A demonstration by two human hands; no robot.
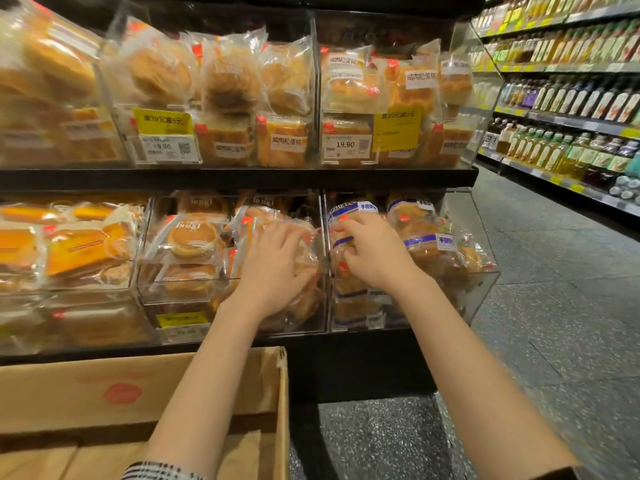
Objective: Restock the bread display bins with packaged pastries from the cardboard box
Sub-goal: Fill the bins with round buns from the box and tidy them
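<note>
Clear acrylic bins [485,237] blur their packaged pastries [192,237]. Both hands are apart: left hand [273,268] lies spread on one pack, right hand [372,251] grips another. Cardboard box [194,386] below is cut off.

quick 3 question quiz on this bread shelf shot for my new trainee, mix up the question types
1. True or false: both hands are inside the cardboard box.
2. The right hand is in which lower bin? A) the one with blue-labelled packs B) the one with orange cake packs
3. What price shows on the white tags of the upper shelf?

Key
1. False: the left hand and the right hand are in neighbouring lower bins.
2. A
3. 19.90
</note>
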